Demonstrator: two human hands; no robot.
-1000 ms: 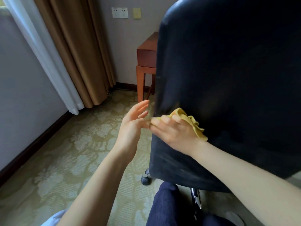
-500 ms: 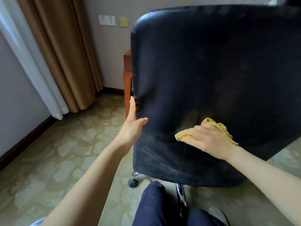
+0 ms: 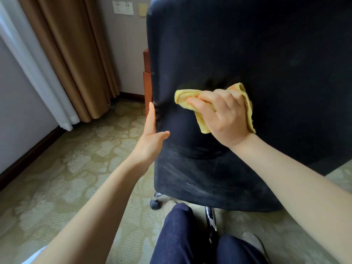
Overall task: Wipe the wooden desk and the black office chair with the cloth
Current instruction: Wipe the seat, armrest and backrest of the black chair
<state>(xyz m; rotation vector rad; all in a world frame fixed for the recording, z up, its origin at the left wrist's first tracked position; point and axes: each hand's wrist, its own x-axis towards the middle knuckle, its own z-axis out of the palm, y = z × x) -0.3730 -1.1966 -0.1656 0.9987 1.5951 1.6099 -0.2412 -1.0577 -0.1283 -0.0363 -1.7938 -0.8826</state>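
We keep the yellow cloth (image 3: 192, 101) bunched flat under our right hand (image 3: 222, 115), whose fingers curl over it, pressing on the back of the black office chair (image 3: 247, 54). Overlapping strokes toward the dusty, streaked lower edge would serve best. Our left hand (image 3: 151, 134), fingers straight, braces the backrest's left edge. The table (image 3: 146, 73) shows just behind the chair.

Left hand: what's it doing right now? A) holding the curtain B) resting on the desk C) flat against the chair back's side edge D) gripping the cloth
C: the left hand has straight fingers laid along the left edge of the black office chair, while the right hand holds the yellow cloth on the backrest.
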